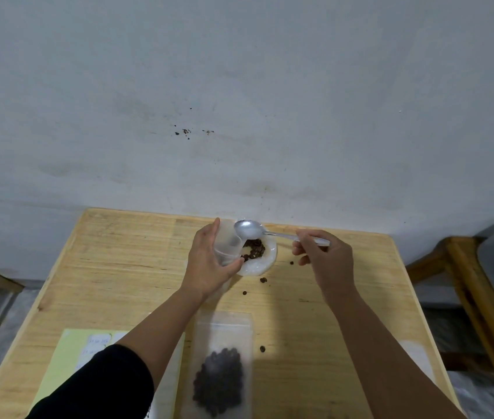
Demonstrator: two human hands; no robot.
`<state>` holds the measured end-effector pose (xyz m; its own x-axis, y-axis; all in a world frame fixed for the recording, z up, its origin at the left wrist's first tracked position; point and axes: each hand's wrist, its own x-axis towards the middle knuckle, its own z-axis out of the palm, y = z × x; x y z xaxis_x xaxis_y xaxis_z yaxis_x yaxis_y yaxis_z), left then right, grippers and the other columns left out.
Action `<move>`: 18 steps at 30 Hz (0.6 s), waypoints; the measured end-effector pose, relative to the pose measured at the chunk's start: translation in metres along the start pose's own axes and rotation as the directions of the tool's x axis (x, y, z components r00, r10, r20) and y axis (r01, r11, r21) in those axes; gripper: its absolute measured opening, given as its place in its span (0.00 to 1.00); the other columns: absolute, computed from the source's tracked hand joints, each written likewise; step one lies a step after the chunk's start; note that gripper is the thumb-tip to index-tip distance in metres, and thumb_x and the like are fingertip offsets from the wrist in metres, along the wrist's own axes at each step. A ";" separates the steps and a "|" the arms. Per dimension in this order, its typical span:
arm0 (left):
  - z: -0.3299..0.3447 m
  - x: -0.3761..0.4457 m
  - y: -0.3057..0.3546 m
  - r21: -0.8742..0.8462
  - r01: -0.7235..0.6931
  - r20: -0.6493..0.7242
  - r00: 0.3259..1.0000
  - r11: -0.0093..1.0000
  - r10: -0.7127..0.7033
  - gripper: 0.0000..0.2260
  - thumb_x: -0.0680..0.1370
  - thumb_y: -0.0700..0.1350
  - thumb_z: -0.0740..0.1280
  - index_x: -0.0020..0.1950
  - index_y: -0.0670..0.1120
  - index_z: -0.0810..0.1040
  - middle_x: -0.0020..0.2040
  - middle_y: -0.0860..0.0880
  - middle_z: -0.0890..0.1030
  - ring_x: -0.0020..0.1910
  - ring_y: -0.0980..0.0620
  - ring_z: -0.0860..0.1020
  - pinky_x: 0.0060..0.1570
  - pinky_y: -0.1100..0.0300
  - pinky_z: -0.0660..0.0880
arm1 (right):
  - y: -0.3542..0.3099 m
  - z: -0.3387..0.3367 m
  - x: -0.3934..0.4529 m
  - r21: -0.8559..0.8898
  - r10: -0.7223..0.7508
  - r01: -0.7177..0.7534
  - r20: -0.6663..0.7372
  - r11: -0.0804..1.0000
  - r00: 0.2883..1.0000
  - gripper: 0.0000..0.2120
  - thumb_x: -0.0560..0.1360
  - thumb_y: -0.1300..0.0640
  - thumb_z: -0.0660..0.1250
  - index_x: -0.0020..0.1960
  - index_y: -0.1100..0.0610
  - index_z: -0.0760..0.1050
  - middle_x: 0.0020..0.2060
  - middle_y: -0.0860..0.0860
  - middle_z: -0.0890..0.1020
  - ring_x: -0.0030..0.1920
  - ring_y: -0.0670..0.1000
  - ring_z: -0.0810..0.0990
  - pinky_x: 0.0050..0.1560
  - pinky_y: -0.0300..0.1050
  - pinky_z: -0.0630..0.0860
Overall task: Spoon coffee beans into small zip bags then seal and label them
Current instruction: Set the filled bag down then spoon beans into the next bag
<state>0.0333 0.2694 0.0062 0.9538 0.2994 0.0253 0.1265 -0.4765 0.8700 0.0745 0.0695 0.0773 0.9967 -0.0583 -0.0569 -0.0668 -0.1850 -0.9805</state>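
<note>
One clear zip bag of dark beans [220, 379] lay filled near the person, its seal unclear. The left hand [209, 264] gripped an open clear bag [227, 244] over the white bean bowl [267, 258]; the right hand [324, 261] pinched an empty metal spoon [248, 229].

**Light wooden counter and its load**

The pale wooden counter [125, 267] carries a white shallow dish of coffee beans [265, 261] between the left hand [209, 267] and the right hand [324, 261]. Loose dark beans [263, 280] lie just below the right hand. Nearer the body lie a clear zip bag holding beans [221, 367] and a pale yellow label sheet [67, 358].
</note>
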 end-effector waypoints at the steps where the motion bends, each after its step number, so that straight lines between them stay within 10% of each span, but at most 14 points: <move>1: 0.000 0.000 0.000 -0.002 0.001 -0.004 1.000 1.000 -0.001 0.42 0.68 0.47 0.77 0.76 0.48 0.57 0.70 0.47 0.64 0.69 0.53 0.64 0.70 0.53 0.65 | 0.005 -0.004 0.000 0.067 0.063 -0.059 -0.060 0.996 0.996 0.04 0.73 0.62 0.68 0.45 0.61 0.82 0.32 0.56 0.83 0.32 0.50 0.81 0.31 0.41 0.77; 9: 0.003 -0.004 0.001 0.032 -0.004 -0.004 1.000 0.999 0.004 0.42 0.67 0.47 0.77 0.76 0.47 0.57 0.70 0.46 0.64 0.69 0.52 0.64 0.69 0.51 0.65 | 0.085 -0.033 -0.009 0.104 0.356 -0.343 -0.385 0.934 0.852 0.04 0.72 0.63 0.69 0.45 0.62 0.81 0.34 0.54 0.83 0.34 0.50 0.81 0.37 0.45 0.79; 18: 0.005 -0.005 0.002 0.076 -0.013 0.001 1.000 0.997 0.013 0.43 0.67 0.48 0.77 0.76 0.47 0.57 0.70 0.45 0.64 0.70 0.50 0.65 0.69 0.48 0.66 | 0.103 -0.025 -0.013 -0.185 0.313 -0.431 -0.452 0.883 0.835 0.02 0.72 0.59 0.68 0.43 0.56 0.80 0.36 0.50 0.81 0.38 0.50 0.77 0.38 0.39 0.68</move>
<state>0.0298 0.2624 0.0050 0.9556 0.2926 0.0358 0.1348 -0.5416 0.8297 0.0531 0.0273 -0.0179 0.7905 -0.5502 -0.2692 -0.4971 -0.3194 -0.8068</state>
